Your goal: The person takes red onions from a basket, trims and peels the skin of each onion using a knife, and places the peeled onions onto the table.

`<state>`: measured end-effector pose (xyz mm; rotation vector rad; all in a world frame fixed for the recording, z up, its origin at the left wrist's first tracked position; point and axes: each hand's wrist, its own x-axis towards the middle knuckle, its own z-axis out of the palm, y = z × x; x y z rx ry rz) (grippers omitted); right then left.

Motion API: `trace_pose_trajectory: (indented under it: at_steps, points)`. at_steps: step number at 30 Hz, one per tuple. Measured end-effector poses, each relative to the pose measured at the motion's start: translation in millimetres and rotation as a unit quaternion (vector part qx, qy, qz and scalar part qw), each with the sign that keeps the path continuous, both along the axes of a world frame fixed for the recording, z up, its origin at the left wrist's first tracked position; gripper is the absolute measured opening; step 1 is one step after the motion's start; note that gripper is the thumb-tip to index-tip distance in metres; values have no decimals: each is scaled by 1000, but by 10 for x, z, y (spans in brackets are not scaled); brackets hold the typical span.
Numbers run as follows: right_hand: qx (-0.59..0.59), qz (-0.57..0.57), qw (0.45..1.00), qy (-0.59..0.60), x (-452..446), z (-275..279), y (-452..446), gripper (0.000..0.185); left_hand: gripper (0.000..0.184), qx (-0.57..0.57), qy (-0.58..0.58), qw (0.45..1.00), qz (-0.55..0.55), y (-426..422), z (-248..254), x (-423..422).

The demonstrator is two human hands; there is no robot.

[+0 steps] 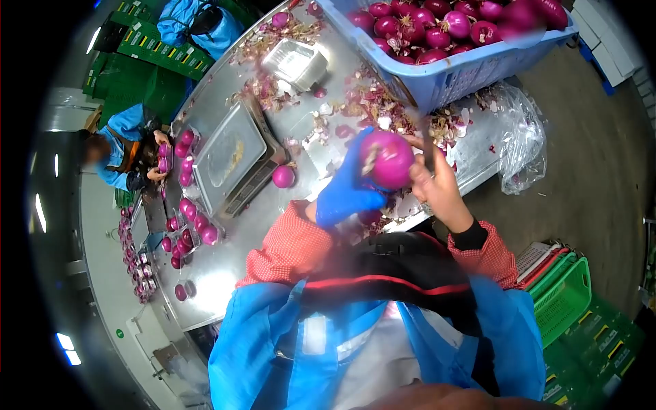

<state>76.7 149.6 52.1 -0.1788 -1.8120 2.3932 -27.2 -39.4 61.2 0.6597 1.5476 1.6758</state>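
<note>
In the head view, my left hand [345, 188] wears a blue glove and is wrapped round a large peeled red onion [387, 160]. Dry roots or stem show on the onion's left side. My bare right hand [441, 184] is closed on what looks like a knife [428, 143], its dark blade pointing up and away from me. The right fingertips are at the onion's right side. Loose onion skins [376, 102] lie on the metal table just beyond both hands. Another red onion [283, 177] rests to the left, beside a weighing scale [229, 157].
A blue crate [437, 72] full of red onions stands at the far right. Clear plastic trays [295, 65] are stacked at the back. Packed onions [198, 222] line the left side, where a co-worker [126, 147] handles a pack. A plastic bag [523, 140] hangs over the right edge.
</note>
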Motion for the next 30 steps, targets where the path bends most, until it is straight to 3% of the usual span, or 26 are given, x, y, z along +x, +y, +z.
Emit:
trace_pose_trajectory:
  at_steps: [2, 4, 5, 7, 8, 9, 12, 16, 18, 24, 25, 28, 29, 30]
  points:
    - [-237, 42, 969, -56, 0, -148, -41, 42, 102, -14, 110, 994, -9, -21, 153, 41]
    - [-407, 66, 904, -114, -7, -191, -178, 34, 106, 30, 13, 997, 72, 14, 40, 116]
    - [-408, 89, 903, -106, -3, -173, -235, 26, 106, 45, -14, 994, 96, 0, -72, 125]
    - [-153, 41, 977, -140, -5, -313, -180, 24, 102, 80, -47, 986, 137, 3, -224, 103]
    - [-20, 17, 988, -153, -14, -367, -161, 23, 99, 76, -59, 985, 142, -34, -258, 110]
    - [195, -86, 977, -2, -29, -375, -168, 20, 97, 72, -72, 984, 146, -51, -224, 124]
    - [546, -92, 824, 116, 34, 65, 5, 21, 89, 39, -39, 990, 126, -96, -136, 115]
    - [635, -79, 757, 136, -45, 130, 9, 25, 86, 10, -10, 997, 77, -76, 24, 170]
    - [651, -82, 743, 135, -102, 36, -4, 24, 87, 17, -8, 997, 75, -90, -22, 175]
    - [575, -77, 808, 101, 9, -199, 111, 42, 91, 19, 3, 993, 116, -164, 0, 187]
    - [525, -53, 845, 83, 17, -161, 79, 51, 92, 16, 1, 992, 124, -176, -26, 204]
    - [303, -31, 952, 39, -80, 62, -68, 54, 95, -3, 3, 995, 98, -90, -73, 190]
    - [225, -1, 974, 40, -156, 19, -93, 60, 96, -39, 22, 993, 105, -89, -44, 246]
    - [247, 9, 965, 84, -233, -19, -118, 55, 96, -53, 108, 988, 95, -124, -167, 247]
